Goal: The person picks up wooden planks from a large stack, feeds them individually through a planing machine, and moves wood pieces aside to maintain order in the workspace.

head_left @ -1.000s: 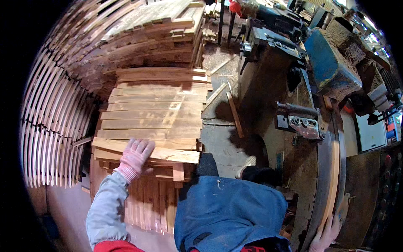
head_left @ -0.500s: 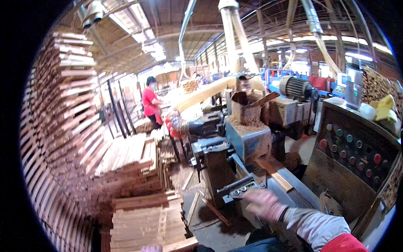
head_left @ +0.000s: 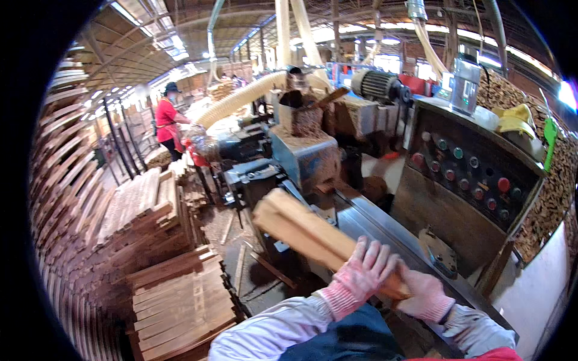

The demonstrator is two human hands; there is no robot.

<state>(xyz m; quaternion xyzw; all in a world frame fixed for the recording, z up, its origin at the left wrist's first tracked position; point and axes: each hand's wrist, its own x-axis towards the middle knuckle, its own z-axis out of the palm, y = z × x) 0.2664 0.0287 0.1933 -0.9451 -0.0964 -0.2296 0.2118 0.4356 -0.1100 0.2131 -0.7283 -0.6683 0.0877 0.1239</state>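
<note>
- The left hand (head_left: 366, 271), in a pink knitted glove, now wraps over the top of a bundle of pale, long wooden slats (head_left: 313, 236); half a second ago this hand was out of the picture, and a second ago it lay flat on the stack of slats to the person's left.
- The right hand (head_left: 425, 296), also in a pink glove, is clenched on the near end of the same bundle; half a second ago it reached out bare of any wood.
- Both grips grasp the bundle, which tilts up and away to the left, its far end raised above the grey metal machine bed (head_left: 385, 225) and touching nothing there that can be seen.
- The low stack of flat brown slats (head_left: 180, 301) lies at lower left, well apart from the hands.
- The brown control panel with round coloured buttons (head_left: 475, 180) stands to the right of the bed, near the bundle.
- The view has stayed lifted toward the hall, as half a second ago; a second ago it looked down at the stack.
- A person in a red top (head_left: 167, 123) stands far off at the left, as before.
</note>
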